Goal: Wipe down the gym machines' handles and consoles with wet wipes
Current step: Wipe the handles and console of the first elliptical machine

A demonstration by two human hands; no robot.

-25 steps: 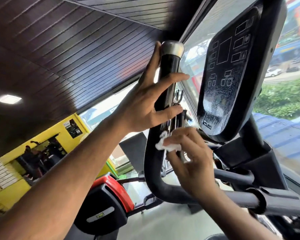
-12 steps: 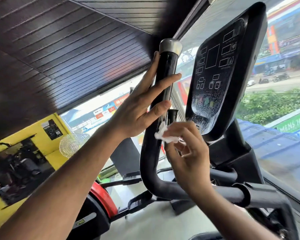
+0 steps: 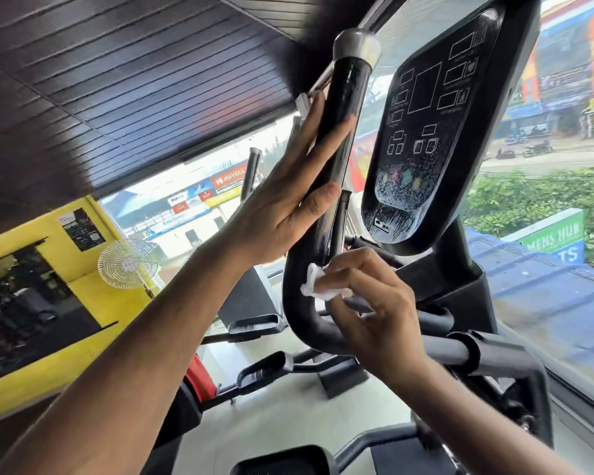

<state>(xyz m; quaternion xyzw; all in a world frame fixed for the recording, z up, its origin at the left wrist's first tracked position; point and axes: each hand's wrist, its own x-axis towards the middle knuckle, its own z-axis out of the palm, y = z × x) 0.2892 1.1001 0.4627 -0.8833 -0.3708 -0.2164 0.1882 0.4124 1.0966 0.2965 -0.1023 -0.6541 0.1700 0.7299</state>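
A black upright handle [image 3: 347, 94] with a silver cap rises at centre and curves into a horizontal bar below. My left hand [image 3: 288, 200] lies against the handle's left side, its fingers loosely wrapped round the shaft. My right hand [image 3: 367, 303] pinches a crumpled white wet wipe [image 3: 318, 286] and presses it on the handle's lower bend. The black console [image 3: 436, 132] stands to the right, its lower part wet with droplets.
The machine's crossbar [image 3: 474, 351] and mast run off to the right. A large window [image 3: 546, 166] lies behind the console. A white fan [image 3: 127, 264] stands on the yellow wall at left. Another machine with a red part [image 3: 199, 375] sits below.
My right hand has slid the wipe down the handle from mid-shaft to the lower bend. My left hand has shifted lower on the shaft.
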